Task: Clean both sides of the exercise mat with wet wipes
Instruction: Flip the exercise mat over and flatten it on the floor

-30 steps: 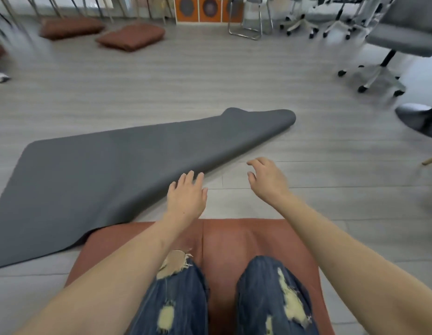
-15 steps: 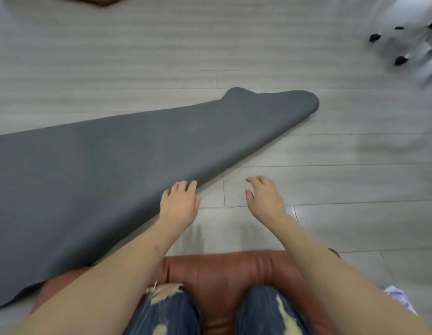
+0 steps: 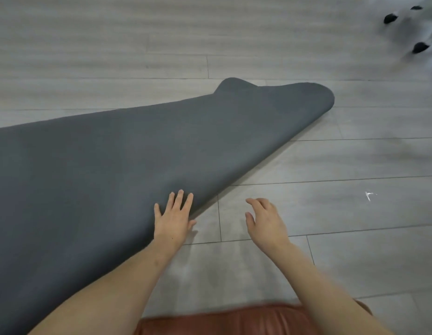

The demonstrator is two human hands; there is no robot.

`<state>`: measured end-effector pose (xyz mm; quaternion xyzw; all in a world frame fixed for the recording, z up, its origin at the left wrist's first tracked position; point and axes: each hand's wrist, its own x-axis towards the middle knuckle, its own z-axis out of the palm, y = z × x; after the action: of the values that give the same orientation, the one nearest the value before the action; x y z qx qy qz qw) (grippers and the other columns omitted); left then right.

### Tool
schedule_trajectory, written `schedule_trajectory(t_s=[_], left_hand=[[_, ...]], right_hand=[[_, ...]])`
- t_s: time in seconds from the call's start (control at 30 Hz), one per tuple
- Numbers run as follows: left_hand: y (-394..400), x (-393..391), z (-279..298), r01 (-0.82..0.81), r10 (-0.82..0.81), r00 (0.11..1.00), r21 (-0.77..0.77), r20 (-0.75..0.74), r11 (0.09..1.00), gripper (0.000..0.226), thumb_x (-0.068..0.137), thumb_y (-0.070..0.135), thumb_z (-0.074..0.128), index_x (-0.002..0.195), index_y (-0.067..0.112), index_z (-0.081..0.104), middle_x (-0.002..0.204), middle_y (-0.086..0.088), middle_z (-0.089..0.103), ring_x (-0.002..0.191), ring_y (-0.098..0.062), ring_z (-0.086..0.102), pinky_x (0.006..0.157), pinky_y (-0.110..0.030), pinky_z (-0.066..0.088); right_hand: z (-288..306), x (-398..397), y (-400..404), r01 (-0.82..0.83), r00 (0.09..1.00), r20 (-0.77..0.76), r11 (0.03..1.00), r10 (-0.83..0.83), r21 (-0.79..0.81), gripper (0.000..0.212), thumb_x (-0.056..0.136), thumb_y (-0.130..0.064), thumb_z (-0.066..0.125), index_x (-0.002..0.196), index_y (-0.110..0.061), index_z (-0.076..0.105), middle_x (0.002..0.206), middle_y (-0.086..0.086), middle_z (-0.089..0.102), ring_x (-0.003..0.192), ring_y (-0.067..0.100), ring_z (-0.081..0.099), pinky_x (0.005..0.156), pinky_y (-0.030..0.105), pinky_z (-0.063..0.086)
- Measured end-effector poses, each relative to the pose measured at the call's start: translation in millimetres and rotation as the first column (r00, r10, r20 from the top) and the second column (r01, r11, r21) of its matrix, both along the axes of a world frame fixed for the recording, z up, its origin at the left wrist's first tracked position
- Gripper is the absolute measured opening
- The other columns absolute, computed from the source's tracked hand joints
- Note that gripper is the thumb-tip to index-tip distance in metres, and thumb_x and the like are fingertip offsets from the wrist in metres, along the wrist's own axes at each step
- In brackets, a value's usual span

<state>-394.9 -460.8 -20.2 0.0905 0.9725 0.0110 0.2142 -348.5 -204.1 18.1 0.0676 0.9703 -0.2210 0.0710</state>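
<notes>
Two bare forearms reach forward over a brown leather cushion (image 3: pixel 234 320), whose front edge lies closest of all. Beyond the cushion, the left hand (image 3: pixel 173 218) lies flat with straight, slightly spread fingers on the near folded edge of the grey exercise mat (image 3: pixel 101 170), its thumb hanging off the edge over the floor. To the right of the mat's edge, and apart from it, the right hand (image 3: pixel 265 221) hovers above the grey plank floor (image 3: pixel 331 213) with its fingers loosely curled and nothing between them; whether it touches the floor cannot be told.

The mat lies on the floor, stretching from the left side diagonally away to the right. It is folded over on itself, so that its near edge is a rounded fold running away from the left hand. At its far right end the fold closes in a blunt rounded tip, and a small rounded corner pokes up just left of that tip. Well beyond the mat's tip, far to the right, two black chair castors (image 3: pixel 420 47) show, blurred.
</notes>
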Motion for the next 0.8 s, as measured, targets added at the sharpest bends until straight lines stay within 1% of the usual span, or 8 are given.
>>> schedule_trajectory(t_s=[0.2, 0.27, 0.4, 0.5, 0.57, 0.6, 0.67, 0.8], left_hand=[[0, -6, -25, 0.016, -0.035, 0.990, -0.131, -0.138, 0.991, 0.100, 0.094, 0.062, 0.061, 0.164, 0.029, -0.004, 0.171, -0.008, -0.003, 0.159, -0.030, -0.005, 0.116, -0.063, 0.011], [-2, -14, -28, 0.026, -0.051, 0.986, -0.151, -0.159, 0.988, 0.095, 0.091, 0.055, 0.069, 0.160, 0.033, 0.008, 0.166, -0.008, 0.006, 0.155, -0.030, 0.008, 0.114, -0.061, 0.015], [-10, -27, -29, 0.116, -0.147, 0.972, -0.170, -0.183, 0.979, 0.096, 0.073, 0.027, 0.086, 0.147, 0.031, 0.025, 0.142, -0.004, 0.034, 0.127, -0.027, 0.039, 0.107, -0.055, 0.031], [-16, -32, -15, 0.153, -0.167, 0.970, -0.088, -0.179, 0.984, 0.098, 0.072, 0.017, 0.088, 0.145, 0.030, 0.025, 0.121, 0.000, 0.044, 0.104, -0.021, 0.055, 0.087, -0.040, 0.049], [-21, -40, 12, 0.111, -0.109, 0.965, -0.004, -0.238, 0.994, 0.074, 0.090, 0.031, 0.079, 0.145, 0.033, 0.030, 0.110, 0.001, 0.048, 0.086, -0.021, 0.063, 0.061, -0.036, 0.047], [-25, -47, 25, 0.088, -0.076, 0.965, 0.040, -0.252, 0.995, 0.059, 0.100, 0.039, 0.065, 0.148, 0.035, 0.030, 0.112, 0.000, 0.049, 0.084, -0.024, 0.066, 0.058, -0.037, 0.044], [-39, -65, 53, 0.040, -0.002, 0.968, 0.146, -0.252, 0.989, 0.046, 0.106, 0.048, 0.048, 0.148, 0.039, 0.032, 0.120, -0.001, 0.054, 0.087, -0.034, 0.069, 0.063, -0.041, 0.051], [-76, -98, 107, -0.036, 0.169, 0.939, 0.404, -0.299, 0.914, 0.036, 0.099, 0.052, 0.058, 0.133, 0.041, 0.053, 0.125, 0.004, 0.070, 0.108, -0.035, 0.068, 0.084, -0.044, 0.052]], right_hand=[[-34, -1, -3, 0.002, 0.999, 0.045, 1.000, -0.001, -0.017, 0.041, 0.100, -0.026, 0.052, 0.141, -0.019, 0.050, 0.135, -0.001, 0.051, 0.127, 0.019, 0.045, 0.104, 0.033, 0.044], [-39, -2, -4, 0.014, 0.999, 0.035, 0.999, -0.013, -0.029, 0.041, 0.099, -0.026, 0.053, 0.140, -0.019, 0.051, 0.135, -0.002, 0.051, 0.128, 0.019, 0.045, 0.105, 0.032, 0.043], [-41, -2, 1, 0.050, 0.999, -0.001, 0.998, -0.050, -0.031, 0.040, 0.098, -0.023, 0.056, 0.137, -0.017, 0.054, 0.134, -0.001, 0.053, 0.126, 0.018, 0.048, 0.105, 0.030, 0.043], [-36, 1, 4, 0.070, 0.998, 0.003, 0.997, -0.070, -0.030, 0.041, 0.097, -0.022, 0.057, 0.137, -0.015, 0.055, 0.133, 0.001, 0.054, 0.126, 0.020, 0.049, 0.105, 0.031, 0.044], [-27, -3, 2, 0.062, 0.998, 0.001, 0.998, -0.062, -0.024, 0.043, 0.097, -0.023, 0.057, 0.139, -0.015, 0.053, 0.135, 0.001, 0.053, 0.128, 0.021, 0.048, 0.105, 0.031, 0.043], [-22, -9, 1, 0.048, 0.999, -0.011, 0.999, -0.049, -0.014, 0.045, 0.098, -0.026, 0.058, 0.141, -0.015, 0.051, 0.137, 0.001, 0.051, 0.129, 0.021, 0.046, 0.105, 0.031, 0.043], [-9, -28, -5, 0.018, 0.998, -0.067, 1.000, -0.018, 0.007, 0.051, 0.098, -0.031, 0.058, 0.144, -0.015, 0.046, 0.141, 0.002, 0.048, 0.131, 0.021, 0.044, 0.105, 0.032, 0.042], [18, -85, -24, 0.009, 0.973, -0.232, 0.998, 0.006, 0.066, 0.064, 0.092, -0.042, 0.065, 0.145, -0.018, 0.040, 0.142, 0.001, 0.044, 0.129, 0.021, 0.043, 0.105, 0.035, 0.042]])
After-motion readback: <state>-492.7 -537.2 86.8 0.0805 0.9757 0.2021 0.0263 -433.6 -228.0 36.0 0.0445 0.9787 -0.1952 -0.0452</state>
